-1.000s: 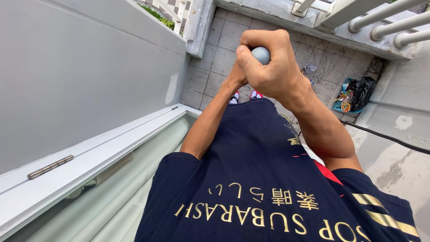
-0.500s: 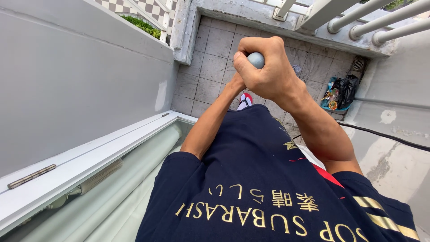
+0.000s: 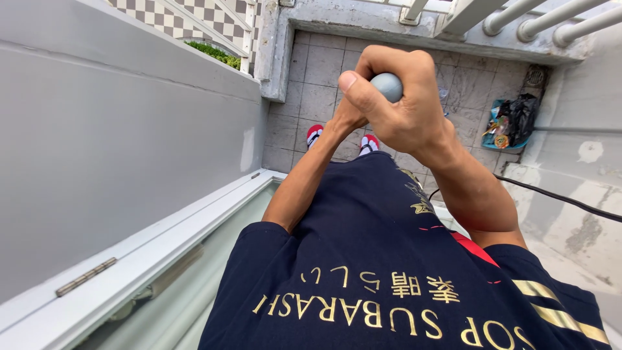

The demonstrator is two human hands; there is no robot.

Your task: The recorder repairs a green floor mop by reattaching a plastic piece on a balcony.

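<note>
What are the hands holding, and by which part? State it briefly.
The right hand is clenched around the rounded grey top end of a handle; the left hand grips just below it, mostly hidden. The rest of the handle is out of sight.

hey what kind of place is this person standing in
Most likely a small outdoor balcony or terrace of a building. The floor is grey tile, a white railing runs along the far edge, and an open window frame stands beside a plain grey wall. Both hands clasp a grey rounded handle end.
</note>
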